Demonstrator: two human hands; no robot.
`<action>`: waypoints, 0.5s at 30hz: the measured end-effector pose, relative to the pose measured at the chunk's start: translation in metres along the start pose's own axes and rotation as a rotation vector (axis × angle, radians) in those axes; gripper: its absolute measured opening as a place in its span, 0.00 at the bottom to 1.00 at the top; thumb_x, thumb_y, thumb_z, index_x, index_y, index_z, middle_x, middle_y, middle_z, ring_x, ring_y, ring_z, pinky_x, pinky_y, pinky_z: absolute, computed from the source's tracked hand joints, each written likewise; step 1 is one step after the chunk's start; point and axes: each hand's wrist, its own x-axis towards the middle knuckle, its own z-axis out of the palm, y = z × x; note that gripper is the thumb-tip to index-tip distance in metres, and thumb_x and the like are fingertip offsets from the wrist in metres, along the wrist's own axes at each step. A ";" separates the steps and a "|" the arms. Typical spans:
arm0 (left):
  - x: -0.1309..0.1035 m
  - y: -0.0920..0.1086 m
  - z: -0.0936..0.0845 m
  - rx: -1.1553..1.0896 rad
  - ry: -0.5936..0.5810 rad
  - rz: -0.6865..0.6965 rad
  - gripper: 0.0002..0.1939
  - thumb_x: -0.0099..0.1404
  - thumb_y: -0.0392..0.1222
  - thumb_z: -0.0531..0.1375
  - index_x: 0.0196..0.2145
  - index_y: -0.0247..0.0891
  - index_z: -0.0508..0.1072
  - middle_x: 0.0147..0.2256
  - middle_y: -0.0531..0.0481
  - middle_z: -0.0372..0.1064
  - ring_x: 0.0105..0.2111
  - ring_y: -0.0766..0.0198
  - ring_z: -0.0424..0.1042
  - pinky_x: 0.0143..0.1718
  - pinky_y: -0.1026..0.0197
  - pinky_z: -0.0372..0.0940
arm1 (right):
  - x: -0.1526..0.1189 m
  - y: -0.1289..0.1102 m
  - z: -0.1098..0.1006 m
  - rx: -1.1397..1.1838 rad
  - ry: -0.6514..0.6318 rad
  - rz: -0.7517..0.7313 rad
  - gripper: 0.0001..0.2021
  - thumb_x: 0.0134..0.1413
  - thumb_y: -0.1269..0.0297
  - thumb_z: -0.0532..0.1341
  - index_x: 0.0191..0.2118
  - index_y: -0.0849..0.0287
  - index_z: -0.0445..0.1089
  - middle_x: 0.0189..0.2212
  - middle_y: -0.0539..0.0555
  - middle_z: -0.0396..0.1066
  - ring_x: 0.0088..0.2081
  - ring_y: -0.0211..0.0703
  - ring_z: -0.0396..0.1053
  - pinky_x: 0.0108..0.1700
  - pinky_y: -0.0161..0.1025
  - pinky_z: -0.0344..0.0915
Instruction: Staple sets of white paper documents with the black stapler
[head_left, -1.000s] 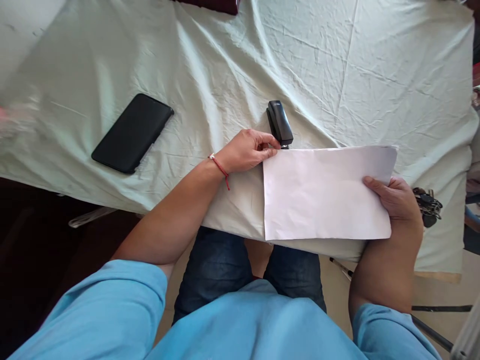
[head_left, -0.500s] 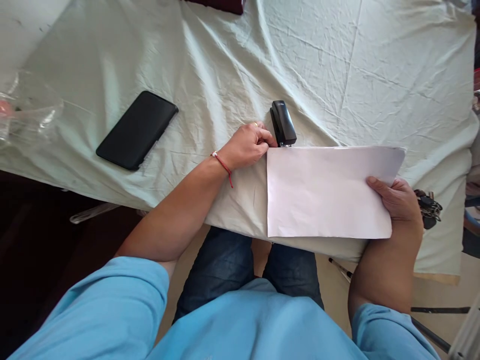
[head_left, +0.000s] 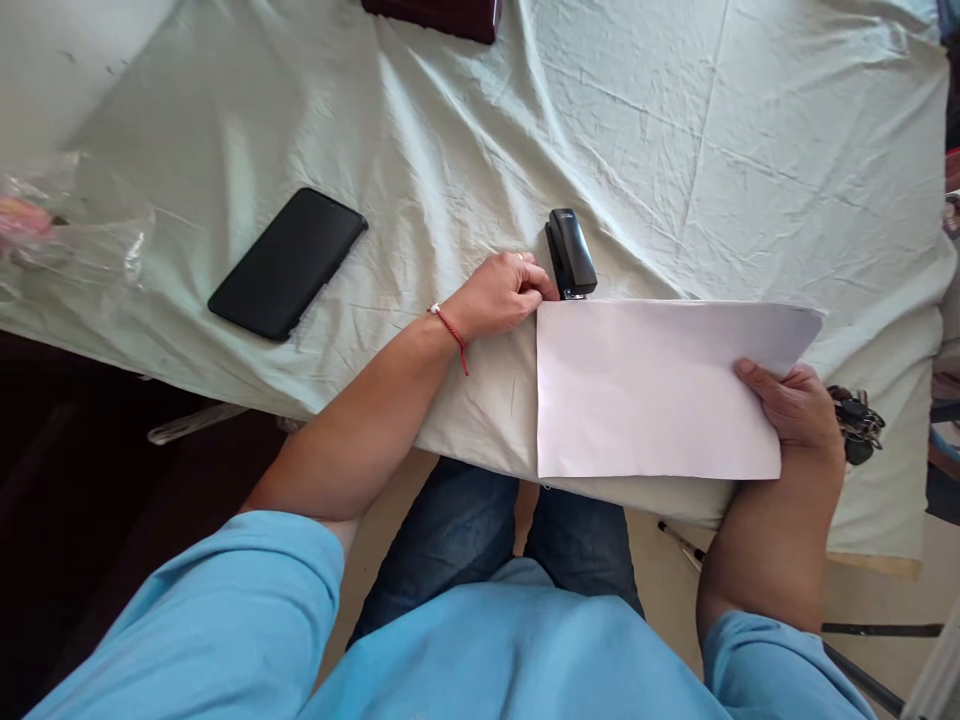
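White paper (head_left: 645, 390) lies at the table's front edge, its right end slightly raised. My right hand (head_left: 799, 405) grips that end, thumb on top and fingers underneath. My left hand (head_left: 510, 295), with a red string bracelet on the wrist, is closed at the paper's upper left corner, fingertips pinching there. A black stapler (head_left: 572, 252) stands just behind the paper's top edge, beside my left fingertips, its near end meeting the edge.
A black phone-like device (head_left: 289, 262) lies on the pale green tablecloth (head_left: 630, 130) to the left. Clear plastic wrapping (head_left: 82, 235) is at the far left. Keys (head_left: 859, 425) lie by my right wrist. A dark red object (head_left: 442, 15) sits at the back.
The whole view has shifted slightly, with the table items appearing a little lower and further right. Both hands keep their hold on the paper.
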 end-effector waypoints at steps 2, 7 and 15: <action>0.000 0.000 0.000 -0.008 0.000 0.002 0.24 0.63 0.33 0.60 0.44 0.40 0.97 0.43 0.46 0.88 0.44 0.57 0.83 0.61 0.52 0.80 | -0.002 -0.001 0.002 -0.002 0.017 -0.015 0.28 0.22 0.43 0.91 0.31 0.49 0.85 0.29 0.51 0.85 0.26 0.47 0.75 0.25 0.43 0.73; 0.001 -0.001 0.001 -0.033 -0.002 0.005 0.24 0.63 0.32 0.60 0.45 0.39 0.96 0.44 0.46 0.89 0.45 0.57 0.84 0.62 0.52 0.80 | -0.004 -0.002 0.004 -0.006 0.046 -0.035 0.25 0.23 0.45 0.90 0.30 0.48 0.85 0.29 0.51 0.86 0.27 0.47 0.74 0.26 0.43 0.73; 0.002 -0.003 0.003 -0.138 0.031 0.002 0.22 0.62 0.32 0.61 0.45 0.38 0.94 0.45 0.46 0.91 0.46 0.57 0.85 0.58 0.54 0.81 | -0.001 0.000 0.003 0.006 0.047 -0.062 0.23 0.23 0.48 0.89 0.30 0.47 0.87 0.31 0.50 0.87 0.29 0.46 0.75 0.28 0.42 0.74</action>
